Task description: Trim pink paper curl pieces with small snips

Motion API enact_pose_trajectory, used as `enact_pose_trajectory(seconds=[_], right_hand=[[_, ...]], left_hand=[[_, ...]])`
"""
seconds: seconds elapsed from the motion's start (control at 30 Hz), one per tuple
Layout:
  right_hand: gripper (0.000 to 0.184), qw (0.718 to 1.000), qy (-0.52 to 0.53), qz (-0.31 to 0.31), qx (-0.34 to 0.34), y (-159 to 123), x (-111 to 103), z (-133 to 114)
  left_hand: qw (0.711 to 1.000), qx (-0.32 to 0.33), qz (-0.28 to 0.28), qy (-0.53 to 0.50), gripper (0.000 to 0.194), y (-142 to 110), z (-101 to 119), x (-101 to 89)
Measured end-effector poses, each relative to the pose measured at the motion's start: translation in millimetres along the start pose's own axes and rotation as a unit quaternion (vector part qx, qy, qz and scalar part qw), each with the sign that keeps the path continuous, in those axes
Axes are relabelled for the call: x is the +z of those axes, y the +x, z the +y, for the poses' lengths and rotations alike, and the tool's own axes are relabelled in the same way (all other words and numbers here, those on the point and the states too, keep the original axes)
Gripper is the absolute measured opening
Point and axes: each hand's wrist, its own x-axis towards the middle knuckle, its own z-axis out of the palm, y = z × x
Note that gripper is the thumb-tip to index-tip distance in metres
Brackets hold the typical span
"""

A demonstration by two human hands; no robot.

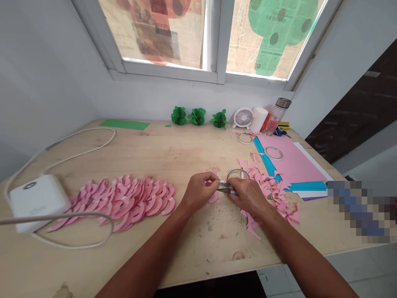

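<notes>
pink paper piece [213, 198]: located between the two hands, above the table [198, 256]; its curved lower part is seen below the fingers of the left hand [201, 188]. it is pinched between thumb and fingers of that hand; the exact grip is partly hidden. scissors [228, 189] are gripped by the handles in the right hand [248, 194], fingers curled; the blades are pointed at the left fingertips and are parted slightly. whether paper lies between the blades cannot be told.

near surroundings: a tape ring [238, 170] is seen just beyond the right hand. pink scraps [269, 184] are strewn beside and beyond the right hand and forearm. to the left, well apart from the left hand, curved pink pieces [130, 200] are laid in overlapping rows, with a white device [39, 200] at their far left end.

outer area: a pink sheet [291, 159] is stacked over blue and white sheets at right. three green paper ornaments [197, 116] are lined up near the wall, left of a small fan [243, 118].
</notes>
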Motion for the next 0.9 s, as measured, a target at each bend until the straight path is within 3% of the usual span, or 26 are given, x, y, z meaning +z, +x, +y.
enact_pose_trajectory(seconds=[0.33, 0.9], right_hand=[[0.008, 1.000, -0.002, -0.010, -0.009, -0.2, 0.4, 1.3], [0.009, 1.000, -0.005, -0.029, -0.004, -0.2, -2.4, -1.1]], left_hand=[[0.994, -0.047, 0.012, -0.098, 0.017, 3.3, -2.8, -0.4], [0.993, -0.051, -0.038, -0.098, 0.020, 1.3, 2.1, 2.0]])
